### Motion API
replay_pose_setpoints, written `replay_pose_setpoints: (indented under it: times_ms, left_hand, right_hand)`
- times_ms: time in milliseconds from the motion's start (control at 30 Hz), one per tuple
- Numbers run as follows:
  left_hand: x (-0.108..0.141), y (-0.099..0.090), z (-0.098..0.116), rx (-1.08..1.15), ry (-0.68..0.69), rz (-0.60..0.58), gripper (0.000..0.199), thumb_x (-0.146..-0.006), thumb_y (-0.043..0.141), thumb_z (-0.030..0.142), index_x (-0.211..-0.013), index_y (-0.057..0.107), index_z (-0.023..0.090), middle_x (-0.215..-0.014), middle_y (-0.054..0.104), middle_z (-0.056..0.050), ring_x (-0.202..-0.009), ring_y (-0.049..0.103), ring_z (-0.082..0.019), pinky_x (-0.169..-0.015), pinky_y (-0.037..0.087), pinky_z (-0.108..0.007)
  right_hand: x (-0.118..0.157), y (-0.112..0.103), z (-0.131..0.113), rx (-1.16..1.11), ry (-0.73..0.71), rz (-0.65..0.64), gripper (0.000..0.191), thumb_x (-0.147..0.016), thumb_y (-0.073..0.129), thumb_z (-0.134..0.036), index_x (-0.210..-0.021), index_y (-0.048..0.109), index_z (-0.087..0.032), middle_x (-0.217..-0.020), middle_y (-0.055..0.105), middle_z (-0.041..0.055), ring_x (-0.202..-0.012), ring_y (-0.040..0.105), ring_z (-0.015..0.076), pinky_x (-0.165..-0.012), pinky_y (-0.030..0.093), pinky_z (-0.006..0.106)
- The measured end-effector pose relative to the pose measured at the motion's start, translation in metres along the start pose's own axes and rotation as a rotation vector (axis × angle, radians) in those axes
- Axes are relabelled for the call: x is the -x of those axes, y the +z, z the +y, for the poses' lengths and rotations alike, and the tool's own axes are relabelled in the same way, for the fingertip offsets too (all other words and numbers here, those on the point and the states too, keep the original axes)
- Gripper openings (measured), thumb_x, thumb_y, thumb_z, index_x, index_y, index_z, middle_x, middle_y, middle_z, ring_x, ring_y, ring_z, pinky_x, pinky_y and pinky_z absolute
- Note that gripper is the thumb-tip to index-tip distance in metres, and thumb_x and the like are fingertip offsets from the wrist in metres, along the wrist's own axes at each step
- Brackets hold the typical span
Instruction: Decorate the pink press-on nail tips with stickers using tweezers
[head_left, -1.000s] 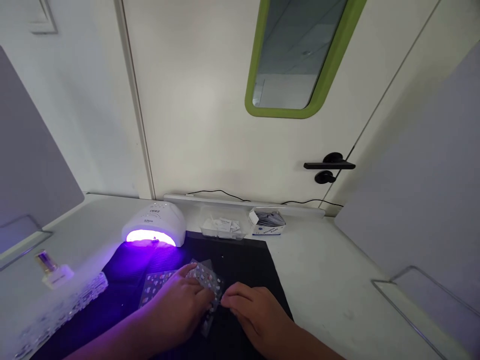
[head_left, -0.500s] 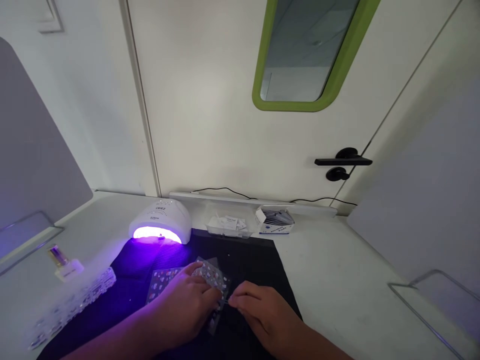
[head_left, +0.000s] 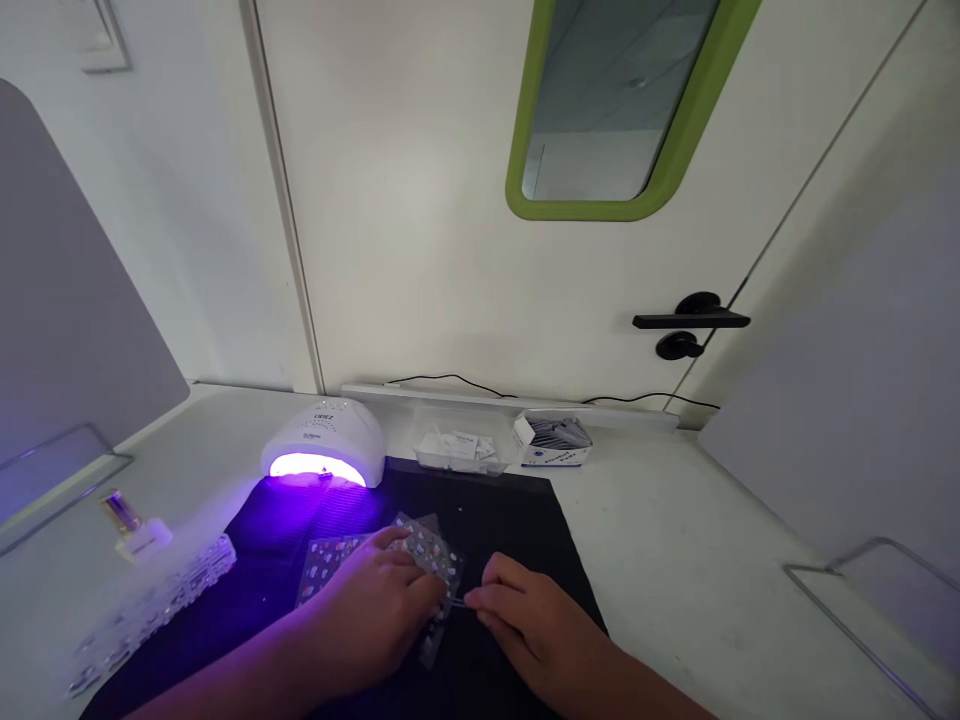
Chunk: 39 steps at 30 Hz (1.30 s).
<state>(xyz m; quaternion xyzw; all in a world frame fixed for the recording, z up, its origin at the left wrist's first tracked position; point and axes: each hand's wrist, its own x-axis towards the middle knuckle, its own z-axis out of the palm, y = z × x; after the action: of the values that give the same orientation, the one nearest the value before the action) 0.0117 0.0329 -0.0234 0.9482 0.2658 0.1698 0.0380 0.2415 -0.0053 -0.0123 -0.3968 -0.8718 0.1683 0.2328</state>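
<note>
My left hand [head_left: 382, 605] lies over clear nail sticker sheets [head_left: 433, 545] dotted with small pale and coloured designs, its bent fingers pressing them against the black mat [head_left: 495, 510]. Its thumb side is close to the tip of slim metal tweezers [head_left: 457, 602]. My right hand [head_left: 529, 620] pinches these tweezers between thumb and fingers, just right of the sheets. The tweezers' tip meets the sheets beside my left thumb; whether a sticker is in it, I cannot tell. Part of the sheets is hidden beneath my left hand.
Behind the mat's left side, a white nail lamp [head_left: 324, 440] glows purple. A clear tray [head_left: 459, 452] with white packets and a small box [head_left: 553, 441] of sachets stand at the back. On the left are a polish bottle [head_left: 139, 530] and a studded clear strip [head_left: 157, 610].
My right hand has shifted slightly right and up, so more of the tweezers shows between the hands. My left hand stays on the sticker sheets. The whole view has shifted slightly.
</note>
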Motion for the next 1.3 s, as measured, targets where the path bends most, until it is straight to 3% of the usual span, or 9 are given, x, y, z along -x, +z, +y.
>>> replay_pose_setpoints:
  times_ms: [133, 333, 733, 1000, 1300]
  left_hand:
    - [0.001, 0.001, 0.001, 0.024, -0.004, 0.005, 0.013, -0.086, 0.051, 0.011, -0.085, 0.058, 0.022, -0.072, 0.067, 0.003, -0.070, 0.065, -0.016, -0.099, 0.041, -0.040]
    - [0.002, 0.000, 0.000, 0.042, -0.001, 0.009, 0.015, -0.088, 0.049, 0.010, -0.086, 0.058, 0.022, -0.072, 0.067, 0.003, -0.070, 0.064, -0.017, -0.099, 0.042, -0.043]
    - [0.005, -0.003, 0.004, 0.119, -0.028, -0.046, 0.019, -0.093, 0.043, 0.013, -0.088, 0.060, 0.022, -0.077, 0.067, 0.001, -0.075, 0.065, -0.019, -0.099, 0.042, -0.047]
    - [0.005, 0.002, 0.006, 0.130, -0.024, -0.031, 0.024, -0.094, 0.040, 0.014, -0.081, 0.058, 0.022, -0.073, 0.066, 0.001, -0.072, 0.065, -0.019, -0.100, 0.041, -0.051]
    - [0.005, 0.008, 0.006, 0.134, -0.020, -0.008, 0.020, -0.090, 0.043, 0.013, -0.080, 0.058, 0.022, -0.075, 0.068, 0.001, -0.075, 0.066, -0.020, -0.099, 0.041, -0.047]
  right_hand:
    - [0.002, 0.002, 0.000, 0.051, -0.029, 0.040, 0.030, -0.099, 0.041, -0.023, -0.094, 0.070, -0.016, -0.085, 0.054, 0.0048, -0.067, 0.052, 0.0121, -0.058, 0.040, 0.025]
    - [0.005, 0.004, 0.001, 0.091, -0.015, 0.028, 0.022, -0.090, 0.053, -0.019, -0.106, 0.068, -0.018, -0.096, 0.056, 0.0059, -0.070, 0.054, 0.0129, -0.061, 0.043, 0.026]
    - [0.006, 0.007, 0.001, 0.013, -0.084, 0.078, 0.021, -0.085, 0.061, -0.019, -0.105, 0.069, -0.018, -0.096, 0.061, 0.0060, -0.075, 0.060, 0.0148, -0.065, 0.047, 0.026]
    - [0.008, 0.006, 0.001, -0.048, -0.043, 0.047, 0.024, -0.082, 0.064, -0.017, -0.105, 0.070, -0.016, -0.099, 0.062, 0.0073, -0.077, 0.062, 0.0153, -0.068, 0.049, 0.026]
    - [0.010, 0.005, -0.002, -0.055, 0.009, 0.024, 0.023, -0.084, 0.059, -0.016, -0.104, 0.071, -0.018, -0.100, 0.062, 0.0071, -0.077, 0.062, 0.0146, -0.071, 0.050, 0.026]
